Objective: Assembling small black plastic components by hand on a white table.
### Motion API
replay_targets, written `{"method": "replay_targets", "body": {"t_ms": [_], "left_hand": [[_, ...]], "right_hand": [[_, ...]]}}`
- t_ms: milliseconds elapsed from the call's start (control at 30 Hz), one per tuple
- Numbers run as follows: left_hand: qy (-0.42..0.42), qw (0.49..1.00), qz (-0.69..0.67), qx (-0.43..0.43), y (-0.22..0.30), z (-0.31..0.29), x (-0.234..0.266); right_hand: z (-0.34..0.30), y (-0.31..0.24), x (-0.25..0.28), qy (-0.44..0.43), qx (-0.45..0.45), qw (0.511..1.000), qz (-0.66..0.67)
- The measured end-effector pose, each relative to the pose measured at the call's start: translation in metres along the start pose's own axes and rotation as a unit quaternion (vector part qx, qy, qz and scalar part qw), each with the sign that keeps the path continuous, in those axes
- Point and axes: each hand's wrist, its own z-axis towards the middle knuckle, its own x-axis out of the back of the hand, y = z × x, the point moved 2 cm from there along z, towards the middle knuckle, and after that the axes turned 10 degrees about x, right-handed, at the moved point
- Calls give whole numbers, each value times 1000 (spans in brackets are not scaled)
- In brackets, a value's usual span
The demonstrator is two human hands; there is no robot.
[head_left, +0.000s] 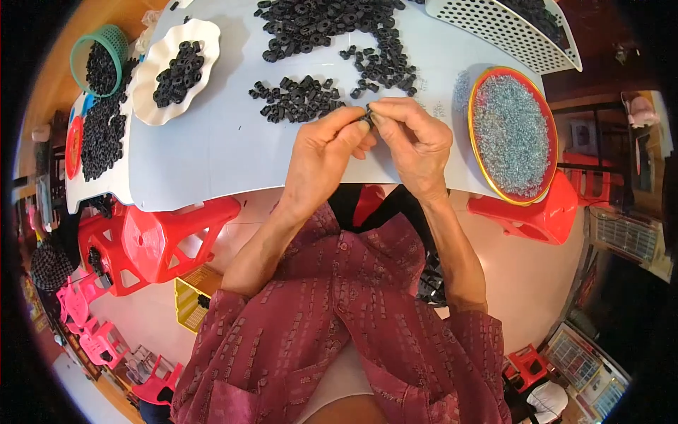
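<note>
My left hand (319,152) and my right hand (417,145) meet above the near part of the pale table (205,159). Both pinch one small black part (368,114) between thumbs and index fingers, so most of it is hidden. Just beyond my left hand lies a loose heap of small black parts (300,99). More black pieces (381,69) are strewn farther up, joining a big pile of black ring-shaped parts (311,28) at the far side. To my right, a round red tray with a gold rim (481,157) holds a mass of tiny clear bluish pieces (512,134).
A white scalloped plate (145,95) with black parts stands at the left. Beyond it are a green basket (78,67) and more black parts (104,138). A white perforated basket (494,35) sits far right. Red stools (152,244) and a yellow crate (185,307) stand below the table.
</note>
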Motion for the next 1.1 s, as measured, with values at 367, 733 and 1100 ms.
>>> {"method": "replay_targets", "body": {"t_ms": [367,733,1100], "left_hand": [[-50,998,-32,32,3,2,2],[-110,947,-271,134,-16,4,4],[-132,966,-205,83,-26,11,-5]], "right_hand": [[1,-4,0,-24,89,991,-93],[2,-17,-11,-19,78,991,-107],[-3,0,6,-62,25,994,-91]]}}
